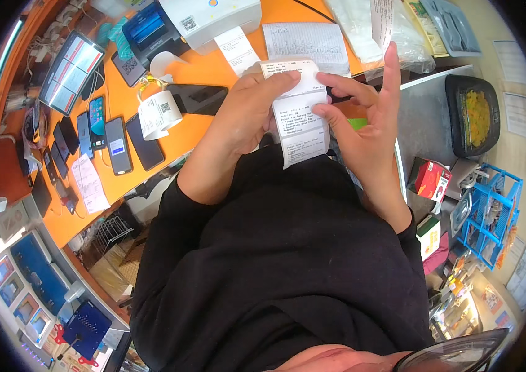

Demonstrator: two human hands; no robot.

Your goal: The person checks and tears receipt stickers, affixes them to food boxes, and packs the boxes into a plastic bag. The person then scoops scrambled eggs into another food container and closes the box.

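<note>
A strip of printed paper labels hangs in front of my chest, its lower end curling towards me. My left hand grips its left side, thumb on top near the upper label. At the right edge, the thumb and a finger of my right hand pinch the strip, while the index finger points up. A narrow printed slip meets that index fingertip; whether it sticks there I cannot tell. Behind the strip, a handwritten sheet and another printed slip lie on the orange counter.
On the left stand a tablet, a black receipt printer and several phones. A curled paper roll sits near a white printer. To the right are a black food container and a blue plastic rack.
</note>
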